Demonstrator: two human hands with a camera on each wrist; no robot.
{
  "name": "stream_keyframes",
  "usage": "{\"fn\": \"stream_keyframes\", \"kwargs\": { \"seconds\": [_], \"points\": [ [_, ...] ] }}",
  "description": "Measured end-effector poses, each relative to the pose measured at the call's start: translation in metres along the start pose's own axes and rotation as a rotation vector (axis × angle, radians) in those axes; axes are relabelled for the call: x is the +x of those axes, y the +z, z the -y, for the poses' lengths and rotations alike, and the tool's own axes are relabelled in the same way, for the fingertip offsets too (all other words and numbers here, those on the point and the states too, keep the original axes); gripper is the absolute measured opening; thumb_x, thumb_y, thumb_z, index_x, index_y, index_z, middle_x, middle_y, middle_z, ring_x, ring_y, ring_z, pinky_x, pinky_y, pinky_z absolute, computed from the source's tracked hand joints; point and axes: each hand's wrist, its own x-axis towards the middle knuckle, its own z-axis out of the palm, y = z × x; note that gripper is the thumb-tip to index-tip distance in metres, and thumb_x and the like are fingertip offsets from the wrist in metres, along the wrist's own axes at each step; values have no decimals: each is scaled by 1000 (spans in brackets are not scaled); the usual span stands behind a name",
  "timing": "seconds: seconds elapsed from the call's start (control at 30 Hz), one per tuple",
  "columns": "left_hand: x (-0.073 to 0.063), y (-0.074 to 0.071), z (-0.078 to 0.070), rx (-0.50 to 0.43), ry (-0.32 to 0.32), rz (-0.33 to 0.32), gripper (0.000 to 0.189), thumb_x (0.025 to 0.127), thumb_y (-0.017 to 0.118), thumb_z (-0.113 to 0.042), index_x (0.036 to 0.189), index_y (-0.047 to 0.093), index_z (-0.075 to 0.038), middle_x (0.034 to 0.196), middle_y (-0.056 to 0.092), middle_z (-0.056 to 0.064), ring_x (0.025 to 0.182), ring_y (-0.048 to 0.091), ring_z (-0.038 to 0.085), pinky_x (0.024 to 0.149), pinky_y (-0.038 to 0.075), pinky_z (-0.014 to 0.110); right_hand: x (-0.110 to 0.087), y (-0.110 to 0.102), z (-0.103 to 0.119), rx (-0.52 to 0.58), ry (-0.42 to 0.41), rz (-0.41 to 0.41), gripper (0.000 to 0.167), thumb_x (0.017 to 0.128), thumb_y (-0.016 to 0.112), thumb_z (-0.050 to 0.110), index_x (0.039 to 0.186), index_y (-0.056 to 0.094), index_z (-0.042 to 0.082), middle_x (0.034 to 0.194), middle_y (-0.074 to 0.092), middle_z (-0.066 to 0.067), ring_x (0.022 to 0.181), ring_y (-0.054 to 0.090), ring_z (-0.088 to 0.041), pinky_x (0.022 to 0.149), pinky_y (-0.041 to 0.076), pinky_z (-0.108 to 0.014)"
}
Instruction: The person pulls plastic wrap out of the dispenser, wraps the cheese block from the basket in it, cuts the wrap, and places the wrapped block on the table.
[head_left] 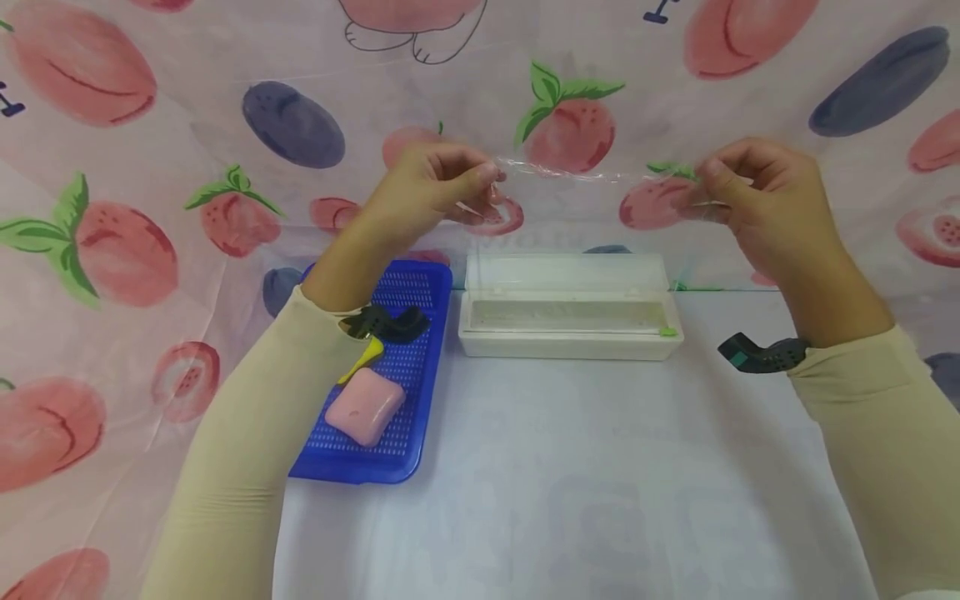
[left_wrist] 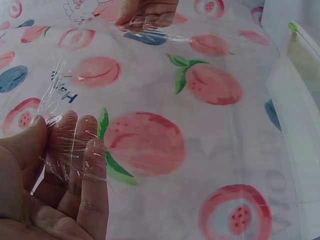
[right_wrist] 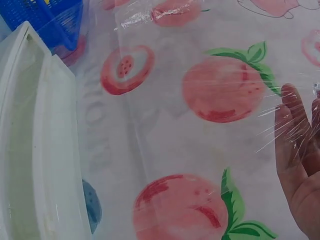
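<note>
A clear sheet of cling film [head_left: 577, 173] stretches between the two raised hands, in front of the fruit-patterned cloth. The left hand [head_left: 442, 187] pinches one upper corner between thumb and fingers; in the left wrist view, the film gathers in creases over its fingers [left_wrist: 92, 165]. At the other end, the right hand [head_left: 772, 200] pinches the opposite corner, and creased film lies across its fingers in the right wrist view. Below and between the hands stands a white cling film dispenser [head_left: 570, 347], its translucent lid [head_left: 566, 272] raised, with a green slider [head_left: 668, 332] at the right end.
A blue perforated basket [head_left: 411, 454] stands left of the dispenser, partly behind the left forearm. In it lie a pink rounded block [head_left: 365, 407] and a yellow object [head_left: 364, 360], partly hidden. White cloth [head_left: 555, 475] covers the table; the patterned cloth [head_left: 465, 92] rises behind.
</note>
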Motion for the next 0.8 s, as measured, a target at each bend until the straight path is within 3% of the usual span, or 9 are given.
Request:
{"fn": "stream_keyframes", "kwargs": {
  "seconds": [0.13, 0.23, 0.33, 0.5, 0.57, 0.63, 0.73, 0.8],
  "points": [
    [-7, 1, 2, 2, 4, -4, 17, 100, 65, -17, 108, 74, -4, 89, 75, 7, 84, 74, 24, 75, 63, 34, -9, -1, -1, 21, 17, 25, 20, 97, 65, 3, 106, 62, -15, 94, 67, -14, 83, 74, -22, 78, 61, -27],
    [-22, 5, 3, 7, 12, 30, 17, 100, 66, -17, 108, 74, -4, 91, 75, 8, 86, 75, 26, 77, 63, 38, -22, -3, -3, 97, 18, 81, 13, 99, 60, -3, 103, 62, -15, 91, 65, -14, 80, 75, -23, 73, 62, -31],
    [-47, 13, 5, 14, 32, 104, 16, 100, 66, -13, 108, 73, -2, 93, 75, 10, 88, 75, 28, 79, 63, 41, -43, -6, -4, 115, -3, 156, 11, 99, 53, -10, 100, 63, -14, 89, 66, -13, 79, 76, -23, 73, 62, -32],
    [-96, 32, 12, 21, 49, 258, 13, 98, 67, -6, 107, 75, 0, 96, 77, 10, 93, 75, 25, 84, 62, 39, -86, -14, -13, 150, -126, 353, 11, 97, 50, -18, 99, 60, -19, 91, 67, -16, 83, 74, -25, 80, 62, -30],
    [-116, 38, 19, 48, 75, 309, 13, 97, 68, -7, 106, 76, -1, 97, 77, 7, 93, 74, 21, 84, 61, 35, -105, -18, -20, 168, -170, 443, 12, 96, 51, -19, 103, 60, -22, 99, 66, -18, 87, 74, -26, 82, 62, -30],
    [-135, 45, 28, 89, 117, 349, 12, 97, 69, -7, 105, 77, -4, 98, 77, 3, 91, 73, 16, 83, 60, 32, -126, -21, -26, 99, -188, 489, 15, 95, 52, -19, 105, 64, -17, 108, 66, -17, 92, 72, -21, 83, 60, -25],
    [-162, 56, 47, 188, 193, 399, 12, 98, 69, -12, 105, 79, -12, 96, 77, -4, 86, 68, 8, 76, 58, 27, -158, -26, -38, 30, -169, 563, 24, 93, 53, -22, 108, 68, -10, 112, 65, -13, 94, 67, -16, 77, 57, -22],
    [-179, 65, 61, 222, 202, 437, 13, 99, 67, -15, 105, 79, -16, 96, 77, -7, 84, 67, 3, 75, 58, 24, -178, -29, -46, -22, -121, 590, 33, 89, 54, -26, 109, 70, -5, 108, 68, -10, 91, 62, -15, 70, 53, -24]
  ]
}}
